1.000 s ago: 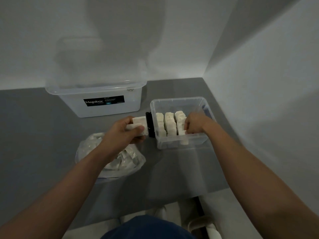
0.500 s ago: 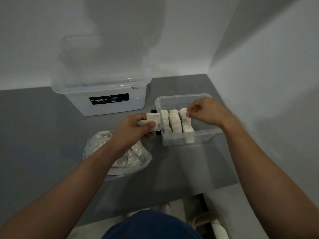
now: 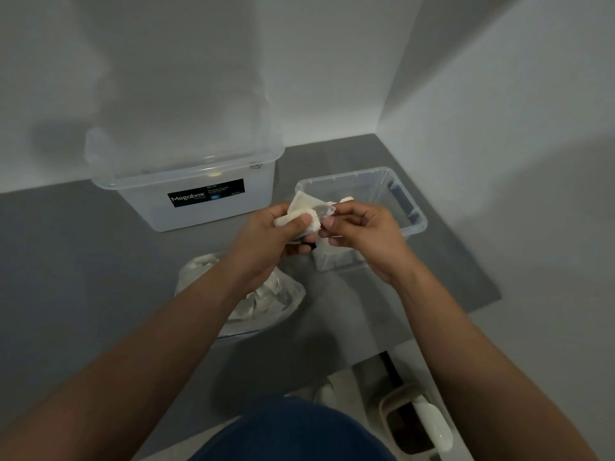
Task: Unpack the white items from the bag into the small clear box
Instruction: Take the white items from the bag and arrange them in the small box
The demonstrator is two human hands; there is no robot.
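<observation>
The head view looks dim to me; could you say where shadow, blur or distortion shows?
Head view: dim light; a broad soft shadow on the back wall above the Megabox box, whose small print is unreadable; the wide lens stretches both forearms; the white items held by left hand and right hand look soft.

the small box (image 3: 382, 191) is clear, glossy hard plastic with smooth walls. the big tub (image 3: 213, 221) is cloudier, frosted plastic, and its black label (image 3: 205, 196) is shiny. the bag (image 3: 266, 301) is thin, crinkled see-through film with bright glints. the white items (image 3: 301, 207) look soft and matt, cloth or paper, slightly rough. the table top (image 3: 83, 261) is matt grey.
</observation>
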